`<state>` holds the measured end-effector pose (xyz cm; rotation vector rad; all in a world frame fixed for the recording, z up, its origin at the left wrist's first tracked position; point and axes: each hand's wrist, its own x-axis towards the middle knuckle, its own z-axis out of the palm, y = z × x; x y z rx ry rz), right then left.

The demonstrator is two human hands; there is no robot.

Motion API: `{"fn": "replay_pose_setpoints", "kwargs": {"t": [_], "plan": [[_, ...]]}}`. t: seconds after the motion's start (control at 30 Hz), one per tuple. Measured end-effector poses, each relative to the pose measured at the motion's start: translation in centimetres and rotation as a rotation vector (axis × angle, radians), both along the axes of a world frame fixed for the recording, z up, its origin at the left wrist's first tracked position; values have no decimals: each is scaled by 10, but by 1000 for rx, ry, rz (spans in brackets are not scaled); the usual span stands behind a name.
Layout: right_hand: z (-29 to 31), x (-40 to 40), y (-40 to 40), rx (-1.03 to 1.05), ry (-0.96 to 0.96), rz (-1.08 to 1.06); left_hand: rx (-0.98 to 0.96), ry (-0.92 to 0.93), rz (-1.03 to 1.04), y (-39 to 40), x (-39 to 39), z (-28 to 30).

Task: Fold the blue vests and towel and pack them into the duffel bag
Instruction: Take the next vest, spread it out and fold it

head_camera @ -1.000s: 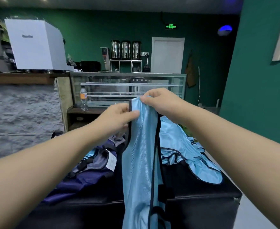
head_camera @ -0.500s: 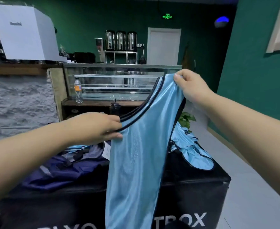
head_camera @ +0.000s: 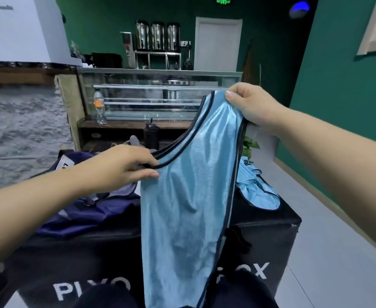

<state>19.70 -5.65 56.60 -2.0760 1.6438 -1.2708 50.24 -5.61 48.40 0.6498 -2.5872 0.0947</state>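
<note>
A light blue vest [head_camera: 189, 207] with dark trim hangs in the air in front of me, above a black box. My right hand [head_camera: 251, 105] pinches its upper right shoulder strap, held high. Lower and to the left, my left hand [head_camera: 127, 165] grips the dark-trimmed neckline. A second light blue vest [head_camera: 258, 192] lies crumpled on the box's far right corner. The navy duffel bag [head_camera: 89, 210] lies on the left of the box top, partly hidden by my left arm. No towel shows.
The black box [head_camera: 264, 232] with white lettering stands right before my knees. Behind it are a glass display counter [head_camera: 160, 94], a plastic bottle [head_camera: 99, 106] and a stone-faced wall on the left. Pale floor [head_camera: 338, 241] runs along the green wall on the right.
My hands drew apart from a joined grip at the top of the vest: the right went up and right with the strap, the left dropped to the neckline, spreading the vest.
</note>
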Motion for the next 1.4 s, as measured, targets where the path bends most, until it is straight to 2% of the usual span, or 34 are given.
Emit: {"fn": "replay_pose_setpoints", "kwargs": {"t": [0.1,0.23,0.33,0.43,0.57,0.8,0.87,0.97,1.17,1.4], "plan": [[-4,4,-13,1,9,-14,122,124,36,-5,0,-8],[-19,14,-44,1,-9,-47,271,235,203,-20,-7,-30],[-39,18,-76,16,-28,-52,394,474,288,-44,-12,-64],[-60,21,-112,64,-9,-56,641,714,416,-71,-16,-95],[-84,25,-163,112,-6,-51,805,945,445,-108,-16,-129],[-109,26,-250,139,4,-53,931,1101,581,-167,-34,-149],[-117,26,-272,139,-2,-59,858,1081,615,-184,-41,-156],[-137,21,-299,167,15,-96,792,935,676,-203,-49,-174],[-179,17,-299,184,72,-85,874,784,704,-223,-49,-218],[-190,26,-229,167,120,56,1054,739,722,-237,-39,-232]]}}
